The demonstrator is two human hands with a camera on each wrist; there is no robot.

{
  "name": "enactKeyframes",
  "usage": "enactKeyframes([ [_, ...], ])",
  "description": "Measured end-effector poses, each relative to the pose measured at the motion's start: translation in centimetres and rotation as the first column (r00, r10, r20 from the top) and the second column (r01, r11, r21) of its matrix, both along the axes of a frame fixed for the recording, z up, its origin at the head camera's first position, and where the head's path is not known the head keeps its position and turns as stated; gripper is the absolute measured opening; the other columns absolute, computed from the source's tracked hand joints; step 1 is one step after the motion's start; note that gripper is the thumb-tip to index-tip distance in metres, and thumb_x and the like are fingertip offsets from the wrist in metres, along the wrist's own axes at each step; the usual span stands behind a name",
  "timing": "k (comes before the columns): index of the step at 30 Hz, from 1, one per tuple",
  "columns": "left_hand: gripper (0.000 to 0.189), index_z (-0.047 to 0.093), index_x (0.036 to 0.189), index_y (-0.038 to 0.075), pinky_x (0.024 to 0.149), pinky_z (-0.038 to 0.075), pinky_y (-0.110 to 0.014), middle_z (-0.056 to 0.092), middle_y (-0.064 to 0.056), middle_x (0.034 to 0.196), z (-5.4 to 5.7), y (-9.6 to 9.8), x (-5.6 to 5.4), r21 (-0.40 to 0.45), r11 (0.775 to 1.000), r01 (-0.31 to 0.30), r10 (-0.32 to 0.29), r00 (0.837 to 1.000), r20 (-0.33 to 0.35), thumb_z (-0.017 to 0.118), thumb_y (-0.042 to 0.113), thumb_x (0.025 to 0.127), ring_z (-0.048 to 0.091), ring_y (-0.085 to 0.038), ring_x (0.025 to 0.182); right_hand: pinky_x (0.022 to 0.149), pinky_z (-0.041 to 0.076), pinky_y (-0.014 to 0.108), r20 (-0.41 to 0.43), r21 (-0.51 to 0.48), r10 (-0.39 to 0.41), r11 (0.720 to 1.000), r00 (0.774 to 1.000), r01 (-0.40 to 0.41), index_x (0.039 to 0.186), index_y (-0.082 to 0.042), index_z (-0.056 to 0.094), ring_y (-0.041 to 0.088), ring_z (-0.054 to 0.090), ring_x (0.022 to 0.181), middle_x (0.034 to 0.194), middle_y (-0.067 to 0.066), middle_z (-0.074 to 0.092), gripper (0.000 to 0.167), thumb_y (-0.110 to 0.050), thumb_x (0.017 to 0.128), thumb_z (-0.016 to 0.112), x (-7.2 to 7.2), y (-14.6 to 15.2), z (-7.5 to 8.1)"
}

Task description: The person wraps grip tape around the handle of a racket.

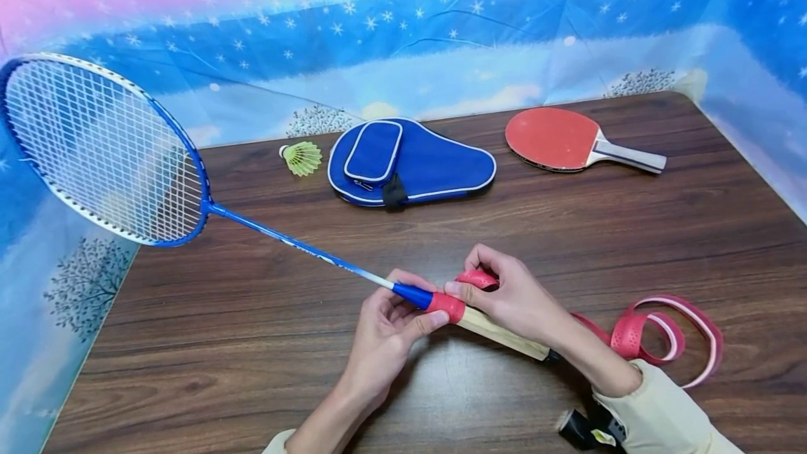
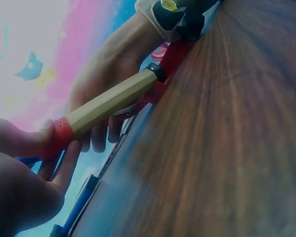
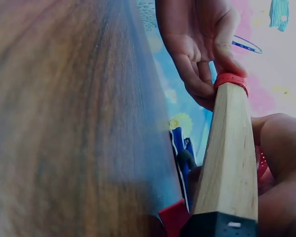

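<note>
A blue and white badminton racket (image 1: 302, 247) is held at a slant above the table, its head to the upper left. My left hand (image 1: 383, 335) grips it at the blue cone, the thumb pressing on red perforated grip tape (image 1: 446, 307) wound round the top of the handle. Below that winding the wooden handle (image 3: 229, 153) is bare, down to a dark end cap (image 2: 156, 71). My right hand (image 1: 513, 300) pinches the tape beside the handle, between thumb and curled fingers. The tape's loose length (image 1: 630, 338) trails behind the right wrist and curls on the table.
Toward the back of the brown wooden table (image 1: 221, 370) lie a yellow-green shuttlecock (image 1: 302, 158), a blue paddle case (image 1: 435, 160) with white piping, and a red table tennis paddle (image 1: 555, 139). A patterned blue and pink cloth (image 1: 378, 33) hangs behind.
</note>
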State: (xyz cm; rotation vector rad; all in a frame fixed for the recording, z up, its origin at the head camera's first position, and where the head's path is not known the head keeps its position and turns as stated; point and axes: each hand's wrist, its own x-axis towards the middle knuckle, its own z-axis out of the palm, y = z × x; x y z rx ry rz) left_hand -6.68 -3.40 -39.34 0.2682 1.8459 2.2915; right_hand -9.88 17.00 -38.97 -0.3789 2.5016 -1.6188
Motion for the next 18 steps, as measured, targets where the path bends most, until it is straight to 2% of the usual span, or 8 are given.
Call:
enactKeyframes([
  [5, 0.031, 0.061, 0.109, 0.0, 0.08, 0.054, -0.029, 0.058, -0.02, 0.106, -0.1, 0.02, -0.05, 0.025, 1.0, 0.003, -0.003, 1.0, 0.002, 0.076, -0.003, 0.082, 0.061, -0.027, 0.093, 0.056, 0.031, 0.026, 0.061, -0.014, 0.032, 0.999, 0.998, -0.031, 0.09, -0.014, 0.053, 0.015, 0.042, 0.062, 0.069, 0.0, 0.044, 0.029, -0.035, 0.089, 0.074, 0.03, -0.13, 0.13],
  [7, 0.031, 0.061, 0.108, 0.0, 0.079, 0.055, -0.029, 0.058, -0.02, 0.106, -0.07, 0.01, -0.1, 0.029, 1.0, 0.003, -0.003, 1.0, 0.003, 0.077, -0.003, 0.081, 0.061, -0.028, 0.093, 0.054, 0.041, 0.025, 0.141, -0.082, 0.064, 0.995, 0.988, -0.053, 0.093, -0.01, 0.052, 0.016, 0.05, 0.06, 0.068, 0.002, 0.051, 0.033, -0.035, 0.09, 0.072, 0.13, -0.21, 0.29],
  [10, 0.031, 0.062, 0.107, 0.001, 0.079, 0.055, -0.03, 0.058, -0.02, 0.107, 0.0, -0.04, -0.16, 0.019, 1.0, 0.004, -0.004, 1.0, 0.017, 0.077, -0.003, 0.08, 0.062, -0.029, 0.094, 0.054, 0.056, 0.036, 0.286, -0.192, 0.12, 0.979, 0.951, -0.065, 0.099, -0.004, 0.048, 0.026, 0.064, 0.059, 0.074, 0.012, 0.063, 0.039, -0.036, 0.092, 0.07, 0.28, -0.3, 0.53],
  [12, 0.031, 0.063, 0.106, 0.002, 0.079, 0.055, -0.031, 0.059, -0.02, 0.108, 0.04, -0.08, -0.19, 0.007, 1.0, 0.006, -0.006, 1.0, 0.026, 0.078, -0.002, 0.08, 0.062, -0.029, 0.094, 0.052, 0.057, 0.049, 0.377, -0.26, 0.162, 0.964, 0.912, -0.064, 0.103, -0.001, 0.045, 0.037, 0.067, 0.059, 0.08, 0.021, 0.066, 0.042, -0.035, 0.093, 0.067, 0.36, -0.28, 0.65],
  [15, 0.031, 0.064, 0.107, 0.003, 0.08, 0.055, -0.031, 0.06, -0.019, 0.108, 0.15, -0.15, -0.19, -0.008, 1.0, 0.01, -0.01, 0.999, 0.036, 0.079, -0.001, 0.079, 0.061, -0.029, 0.094, 0.053, 0.057, 0.047, 0.422, -0.279, 0.189, 0.958, 0.887, -0.072, 0.106, 0.0, 0.044, 0.037, 0.067, 0.06, 0.085, 0.024, 0.067, 0.042, -0.035, 0.095, 0.065, 0.4, -0.21, 0.78],
  [18, 0.032, 0.064, 0.109, 0.002, 0.081, 0.055, -0.032, 0.06, -0.019, 0.109, 0.28, -0.15, -0.16, -0.011, 1.0, 0.019, -0.018, 0.999, 0.042, 0.078, -0.001, 0.08, 0.061, -0.029, 0.096, 0.05, 0.056, 0.04, 0.431, -0.287, 0.199, 0.955, 0.88, -0.075, 0.105, 0.0, 0.045, 0.033, 0.066, 0.059, 0.085, 0.024, 0.068, 0.042, -0.036, 0.095, 0.064, 0.42, -0.1, 0.84],
])
